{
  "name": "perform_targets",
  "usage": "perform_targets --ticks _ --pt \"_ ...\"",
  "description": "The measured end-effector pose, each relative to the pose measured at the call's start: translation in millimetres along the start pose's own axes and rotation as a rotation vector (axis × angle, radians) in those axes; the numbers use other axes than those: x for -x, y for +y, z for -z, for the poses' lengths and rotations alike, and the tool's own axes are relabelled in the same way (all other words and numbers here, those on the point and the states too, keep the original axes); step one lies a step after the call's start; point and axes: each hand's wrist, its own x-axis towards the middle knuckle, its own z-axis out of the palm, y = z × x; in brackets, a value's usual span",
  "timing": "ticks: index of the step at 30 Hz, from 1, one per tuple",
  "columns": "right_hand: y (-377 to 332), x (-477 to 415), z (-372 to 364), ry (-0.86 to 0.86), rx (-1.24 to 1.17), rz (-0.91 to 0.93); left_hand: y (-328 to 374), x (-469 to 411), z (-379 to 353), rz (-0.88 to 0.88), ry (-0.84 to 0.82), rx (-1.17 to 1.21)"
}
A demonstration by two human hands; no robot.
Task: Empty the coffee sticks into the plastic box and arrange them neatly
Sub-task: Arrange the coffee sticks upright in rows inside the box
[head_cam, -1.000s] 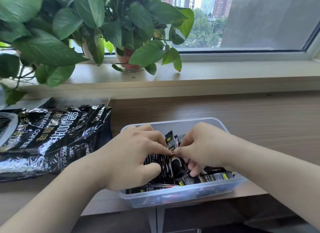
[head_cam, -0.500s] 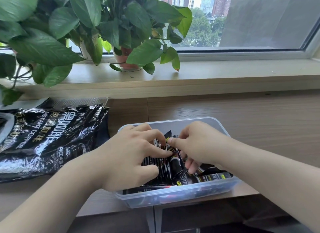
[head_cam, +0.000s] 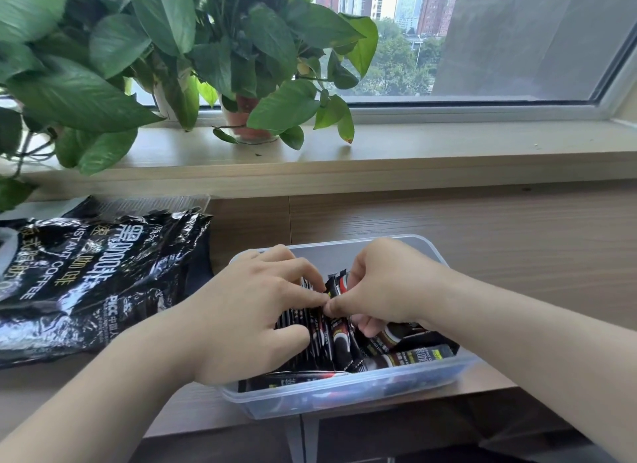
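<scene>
While your left hand (head_cam: 248,311) curls over a row of glossy black coffee sticks (head_cam: 339,345) standing on edge in the clear plastic box (head_cam: 348,399), your right hand (head_cam: 389,287) pinches one slim stick's top between thumb and forefinger, beside your left fingertips. The crinkled foil coffee bag (head_cam: 96,283) lies flat just left of the box on the wood-grain desk (head_cam: 448,221).

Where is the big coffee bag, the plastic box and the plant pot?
coffee bag (head_cam: 103,283), head view, middle of its shiny black front.
plastic box (head_cam: 344,398), head view, its clear near wall.
plant pot (head_cam: 246,122), head view, its reddish side between the leaves.
</scene>
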Motion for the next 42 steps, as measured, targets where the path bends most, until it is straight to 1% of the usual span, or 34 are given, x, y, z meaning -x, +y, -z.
perform_targets --ticks 6,12,17,22,29,34,39,42 --pt "5.6 8.3 4.7 -0.074 -0.062 0.054 1.0 1.5 0.9 0.022 0.041 0.058" --pt "8.6 9.6 1.4 -0.038 -0.053 0.075 2.7 1.9 -1.2 0.018 0.014 -0.003" --pt "9.9 7.8 3.5 -0.037 -0.142 0.041 3.2 2.0 -1.9 0.012 0.051 0.000" --pt "9.1 10.3 2.4 -0.032 -0.118 0.046 3.6 1.5 -2.5 0.006 0.036 -0.028" --pt "9.7 10.4 -1.3 -0.062 -0.034 0.065 2.9 0.7 -3.3 0.028 0.070 -0.006" --pt "7.3 6.8 0.3 -0.036 -0.096 0.039 6.8 -3.3 -5.7 0.070 0.042 -0.097" --pt "4.1 5.6 0.1 -0.046 0.019 0.018 5.1 -1.6 -6.8 0.060 0.050 -0.086" --pt "3.0 6.5 3.2 -0.057 0.031 0.030 6.4 -1.8 -6.1 0.034 0.088 -0.041"
